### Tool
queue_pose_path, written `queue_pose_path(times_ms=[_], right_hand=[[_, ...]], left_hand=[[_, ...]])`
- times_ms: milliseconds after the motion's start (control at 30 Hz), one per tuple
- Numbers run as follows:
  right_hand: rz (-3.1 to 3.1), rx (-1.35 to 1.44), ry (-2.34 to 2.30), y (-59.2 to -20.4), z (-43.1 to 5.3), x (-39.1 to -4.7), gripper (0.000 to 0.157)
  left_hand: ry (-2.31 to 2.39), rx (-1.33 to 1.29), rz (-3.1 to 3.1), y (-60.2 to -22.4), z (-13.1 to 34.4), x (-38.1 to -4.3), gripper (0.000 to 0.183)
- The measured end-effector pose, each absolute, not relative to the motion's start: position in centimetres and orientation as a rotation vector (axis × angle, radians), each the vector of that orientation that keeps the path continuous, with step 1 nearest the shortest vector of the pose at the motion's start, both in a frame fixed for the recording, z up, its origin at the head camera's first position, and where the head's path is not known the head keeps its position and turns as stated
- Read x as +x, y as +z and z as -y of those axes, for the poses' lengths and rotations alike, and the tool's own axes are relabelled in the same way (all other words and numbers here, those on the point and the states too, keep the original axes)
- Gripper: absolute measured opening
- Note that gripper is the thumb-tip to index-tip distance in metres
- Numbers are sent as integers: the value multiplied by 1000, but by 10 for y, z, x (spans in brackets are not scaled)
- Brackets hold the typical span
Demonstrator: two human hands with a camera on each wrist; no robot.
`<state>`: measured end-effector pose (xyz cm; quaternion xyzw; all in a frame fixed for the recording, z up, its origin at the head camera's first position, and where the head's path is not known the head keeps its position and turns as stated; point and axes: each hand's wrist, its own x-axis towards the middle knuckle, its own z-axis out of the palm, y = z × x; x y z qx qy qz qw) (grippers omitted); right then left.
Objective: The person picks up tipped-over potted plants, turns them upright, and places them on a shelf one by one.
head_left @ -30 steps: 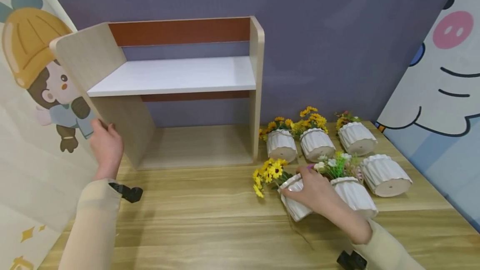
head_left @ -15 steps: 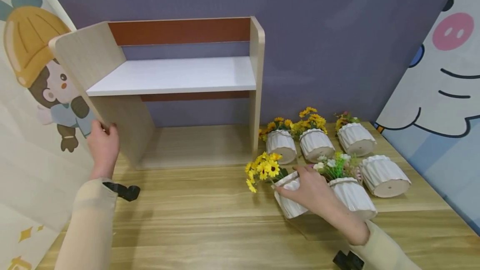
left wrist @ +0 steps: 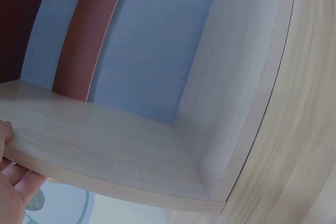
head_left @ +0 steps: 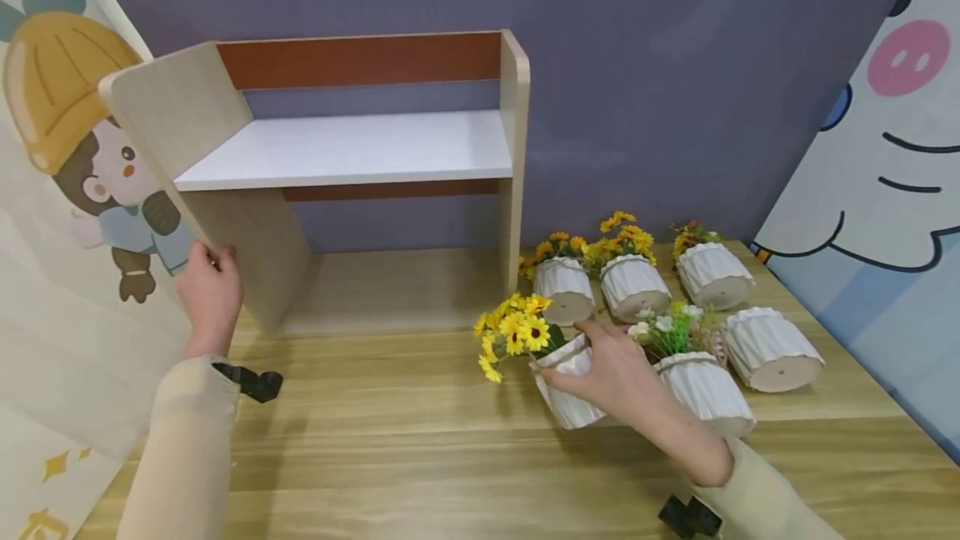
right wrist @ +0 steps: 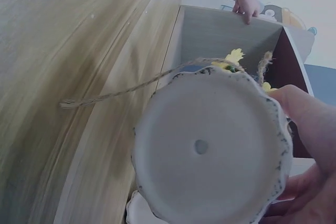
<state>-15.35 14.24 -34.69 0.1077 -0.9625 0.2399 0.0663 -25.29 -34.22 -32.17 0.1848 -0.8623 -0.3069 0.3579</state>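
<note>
In the head view my right hand [head_left: 626, 382] grips a white fluted flowerpot [head_left: 566, 397], fingers and thumb around its upper part. The pot leans left, and its yellow daisy-like flowers [head_left: 517, 332] stick out that way. The right wrist view faces the pot's round underside [right wrist: 210, 129] with a small central hole; a loose twine end [right wrist: 126, 92] trails from its rim. My left hand [head_left: 212, 298] holds the front edge of the left side panel of a two-tier desktop shelf [head_left: 352, 148]. In the left wrist view the thumb lies inside that panel [left wrist: 94, 145], the fingers outside.
Right of the shelf, several white potted flowers stand on the wooden table [head_left: 360, 448], including an orange-flowered one [head_left: 562, 286] and a green-and-white one [head_left: 705, 390]. A dark wall [head_left: 645, 90] rises behind; cartoon-printed walls flank both sides.
My right hand has carried the flowerpot a short way left and slightly up in the head view, toward the shelf. The left hand keeps its place on the panel.
</note>
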Motion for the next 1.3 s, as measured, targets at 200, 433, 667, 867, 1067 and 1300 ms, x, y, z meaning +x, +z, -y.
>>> queue_pose_path(times_ms=[200,433,667,867,1067,1300], right_hand=[[2879,361,747,-343,-134,-152,89],[2801,386,722,-339,-129,-152,89],[2741,401,742,-335,-128,-150,88],[2708,397,741,-332,-126,-148,94],[2688,429,768,-333,-123,-147,89],[2598,490,777,-330,-119,-149,82]], left_hand=[[-794,475,2227,-324,345,-256,37],[-788,469,2218,-326,345,-257,37],[-792,468,2202,-327,345,-258,35],[-779,466,2191,-326,344,-257,36],[-765,464,2197,-328,344,-257,35],[-742,447,2163,-330,343,-258,34]])
